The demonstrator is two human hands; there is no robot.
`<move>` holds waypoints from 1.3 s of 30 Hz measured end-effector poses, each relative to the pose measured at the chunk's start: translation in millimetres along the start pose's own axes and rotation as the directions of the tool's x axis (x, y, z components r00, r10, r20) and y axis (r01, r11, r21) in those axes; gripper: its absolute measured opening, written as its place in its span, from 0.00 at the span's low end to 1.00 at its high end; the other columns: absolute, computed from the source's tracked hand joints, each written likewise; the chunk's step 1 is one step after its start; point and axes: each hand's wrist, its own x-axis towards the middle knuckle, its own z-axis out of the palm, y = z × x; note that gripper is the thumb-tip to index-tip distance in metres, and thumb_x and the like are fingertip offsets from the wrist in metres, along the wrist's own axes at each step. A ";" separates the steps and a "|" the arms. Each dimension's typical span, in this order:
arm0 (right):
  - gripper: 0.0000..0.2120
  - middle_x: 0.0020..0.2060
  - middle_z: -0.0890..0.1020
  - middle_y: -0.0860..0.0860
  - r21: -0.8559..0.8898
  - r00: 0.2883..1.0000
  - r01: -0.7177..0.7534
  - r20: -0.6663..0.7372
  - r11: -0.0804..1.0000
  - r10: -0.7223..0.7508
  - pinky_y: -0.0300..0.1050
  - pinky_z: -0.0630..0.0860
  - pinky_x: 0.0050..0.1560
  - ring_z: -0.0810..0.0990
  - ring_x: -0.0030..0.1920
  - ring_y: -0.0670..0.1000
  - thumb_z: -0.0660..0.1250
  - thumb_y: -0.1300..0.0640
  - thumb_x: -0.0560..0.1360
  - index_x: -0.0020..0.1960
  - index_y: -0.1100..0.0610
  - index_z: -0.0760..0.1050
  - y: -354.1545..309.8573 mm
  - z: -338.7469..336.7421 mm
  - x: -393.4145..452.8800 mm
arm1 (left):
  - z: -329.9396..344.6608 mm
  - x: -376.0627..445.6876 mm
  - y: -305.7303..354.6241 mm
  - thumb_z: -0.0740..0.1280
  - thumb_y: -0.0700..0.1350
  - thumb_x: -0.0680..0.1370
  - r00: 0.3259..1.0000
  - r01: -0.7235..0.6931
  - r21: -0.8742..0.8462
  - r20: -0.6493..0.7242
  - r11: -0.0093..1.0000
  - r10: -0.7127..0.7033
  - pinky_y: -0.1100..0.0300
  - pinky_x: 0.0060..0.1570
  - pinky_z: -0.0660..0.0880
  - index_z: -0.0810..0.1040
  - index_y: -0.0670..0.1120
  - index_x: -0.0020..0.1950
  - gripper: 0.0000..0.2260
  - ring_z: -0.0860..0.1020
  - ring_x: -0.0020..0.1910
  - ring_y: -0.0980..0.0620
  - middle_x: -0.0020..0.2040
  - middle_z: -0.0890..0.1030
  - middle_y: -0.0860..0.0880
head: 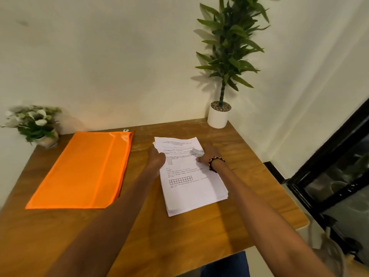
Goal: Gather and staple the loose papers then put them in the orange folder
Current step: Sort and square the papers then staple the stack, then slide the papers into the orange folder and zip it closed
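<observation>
White papers point(191, 176) between both hands

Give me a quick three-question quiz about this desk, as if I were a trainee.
1. True or false: the papers are already inside the orange folder.
2. Which hand wears the beaded bracelet: A left, B right?
3. What stands in the table's far right corner?

Key: 1 false, they lie on the table beside it. 2 B, the right hand. 3 A tall potted plant.

Bare table point(145, 196) strip between orange folder point(83, 168) and papers point(191, 180).
</observation>
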 end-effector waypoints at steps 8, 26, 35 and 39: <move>0.30 0.66 0.69 0.60 -0.050 0.993 0.022 -0.116 0.999 -0.027 0.46 0.73 0.46 0.77 0.56 0.58 0.76 0.47 0.72 0.66 0.59 0.69 -15.7 21.4 -8.2 | 1.2 8.3 -10.1 0.62 0.34 0.82 0.996 0.031 -0.064 -0.080 0.997 -0.036 0.49 0.46 0.84 0.61 0.48 0.75 0.24 0.83 0.53 0.45 0.64 0.78 0.46; 0.25 0.63 0.73 0.57 -0.381 0.952 0.137 -0.205 0.914 -0.228 0.61 0.67 0.63 0.69 0.64 0.60 0.68 0.47 0.75 0.69 0.54 0.68 -88.0 78.8 -28.7 | -117.1 2.3 -44.5 0.57 0.48 0.82 0.957 0.005 0.954 -0.091 0.299 0.274 0.42 0.61 0.72 0.65 0.51 0.76 0.21 0.69 0.68 0.39 0.69 0.71 0.41; 0.17 0.61 0.74 0.57 -0.389 0.947 0.176 -0.185 0.904 -0.264 0.61 0.64 0.64 0.69 0.63 0.59 0.67 0.54 0.75 0.64 0.54 0.72 -103.1 97.2 -43.0 | -104.6 -17.9 -34.4 0.59 0.55 0.83 0.969 -0.074 0.966 0.011 0.248 0.247 0.47 0.55 0.75 0.68 0.54 0.76 0.21 0.69 0.69 0.40 0.70 0.70 0.42; 0.09 0.54 0.78 0.57 -0.354 0.884 0.376 -0.140 0.856 -0.446 0.55 0.70 0.55 0.73 0.58 0.60 0.62 0.54 0.77 0.54 0.56 0.76 -121.9 106.1 -71.5 | -97.9 -24.1 -35.2 0.64 0.59 0.80 0.964 -0.099 0.960 0.027 0.263 0.265 0.47 0.55 0.74 0.70 0.51 0.74 0.25 0.71 0.67 0.40 0.68 0.72 0.43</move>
